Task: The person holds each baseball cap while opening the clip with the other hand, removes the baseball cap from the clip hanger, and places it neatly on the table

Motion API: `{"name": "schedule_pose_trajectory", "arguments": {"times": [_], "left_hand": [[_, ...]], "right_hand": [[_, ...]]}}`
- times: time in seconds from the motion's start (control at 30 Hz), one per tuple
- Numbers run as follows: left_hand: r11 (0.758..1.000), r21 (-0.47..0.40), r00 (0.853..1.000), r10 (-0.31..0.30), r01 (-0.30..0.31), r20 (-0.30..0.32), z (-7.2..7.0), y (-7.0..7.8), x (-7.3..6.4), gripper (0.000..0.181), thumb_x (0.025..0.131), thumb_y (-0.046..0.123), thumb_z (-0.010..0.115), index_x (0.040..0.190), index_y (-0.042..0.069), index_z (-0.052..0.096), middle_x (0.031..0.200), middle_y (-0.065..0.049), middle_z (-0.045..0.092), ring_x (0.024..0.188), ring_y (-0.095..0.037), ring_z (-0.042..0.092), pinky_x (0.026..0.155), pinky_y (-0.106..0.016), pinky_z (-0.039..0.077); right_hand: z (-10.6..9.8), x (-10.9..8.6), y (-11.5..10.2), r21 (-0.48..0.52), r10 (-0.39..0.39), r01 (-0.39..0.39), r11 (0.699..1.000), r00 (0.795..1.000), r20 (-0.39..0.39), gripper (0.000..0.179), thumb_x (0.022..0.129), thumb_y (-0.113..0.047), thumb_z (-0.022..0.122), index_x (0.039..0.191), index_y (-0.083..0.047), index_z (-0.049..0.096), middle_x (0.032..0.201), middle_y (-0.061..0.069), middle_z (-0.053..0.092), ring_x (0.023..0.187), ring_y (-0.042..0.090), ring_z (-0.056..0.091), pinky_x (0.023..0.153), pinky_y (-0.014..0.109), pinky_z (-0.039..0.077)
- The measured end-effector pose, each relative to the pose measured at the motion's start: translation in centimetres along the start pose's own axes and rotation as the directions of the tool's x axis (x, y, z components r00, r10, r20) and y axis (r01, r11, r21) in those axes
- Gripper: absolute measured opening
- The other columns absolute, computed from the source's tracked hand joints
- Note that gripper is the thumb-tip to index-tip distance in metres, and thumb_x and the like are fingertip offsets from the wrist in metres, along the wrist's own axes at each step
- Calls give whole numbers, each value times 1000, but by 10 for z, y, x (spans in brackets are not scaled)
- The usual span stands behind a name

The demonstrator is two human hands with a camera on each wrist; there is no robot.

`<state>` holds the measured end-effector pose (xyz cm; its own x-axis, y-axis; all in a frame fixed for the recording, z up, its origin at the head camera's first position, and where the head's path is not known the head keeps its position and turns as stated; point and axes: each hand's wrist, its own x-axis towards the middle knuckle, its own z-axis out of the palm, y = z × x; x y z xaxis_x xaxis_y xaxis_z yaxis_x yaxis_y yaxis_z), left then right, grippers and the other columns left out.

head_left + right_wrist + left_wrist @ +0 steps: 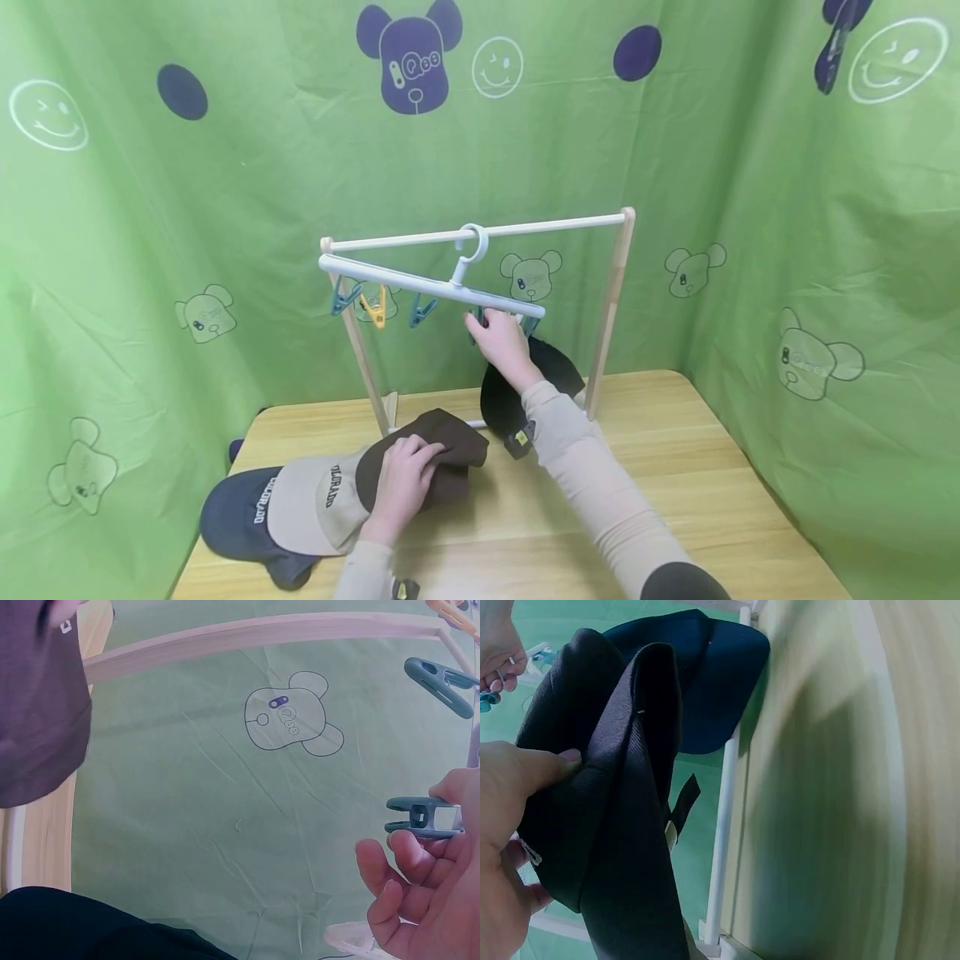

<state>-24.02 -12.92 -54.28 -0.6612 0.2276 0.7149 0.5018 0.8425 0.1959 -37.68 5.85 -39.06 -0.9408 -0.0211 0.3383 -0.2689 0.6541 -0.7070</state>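
Observation:
My left hand grips a dark brown cap over the table, thumb on one side of the folded fabric in the left wrist view. My right hand pinches a teal clip between thumb and fingers; its jaws stand slightly apart with nothing between them in the right wrist view. The clip belongs to a pale blue hanger, tilted down to the right and hooked on the rack's rod. A black cap hangs beneath the hanger's right end, partly hidden behind my right hand and forearm.
On the table's left lie a navy cap and a beige cap, overlapping each other. The beige one also overlaps the brown cap. A yellow clip and more teal clips hang from the hanger. The rack's wooden post rises at the right.

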Motion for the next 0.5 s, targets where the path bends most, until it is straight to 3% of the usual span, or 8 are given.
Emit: {"name": "schedule_pose_trajectory", "arguments": {"times": [0.5], "left_hand": [[998,25,997,52,-53,66,8,-5,-20,26,71,9,81,94,20,75,84,7,60,81,-15,56,84,-40,48]], "right_hand": [[-1,0,-1,-19,-4,5,1000,1000,4,43,94,-49,50,68,-16,43,58,-1,46,50,17,43,45,27,30]]}}
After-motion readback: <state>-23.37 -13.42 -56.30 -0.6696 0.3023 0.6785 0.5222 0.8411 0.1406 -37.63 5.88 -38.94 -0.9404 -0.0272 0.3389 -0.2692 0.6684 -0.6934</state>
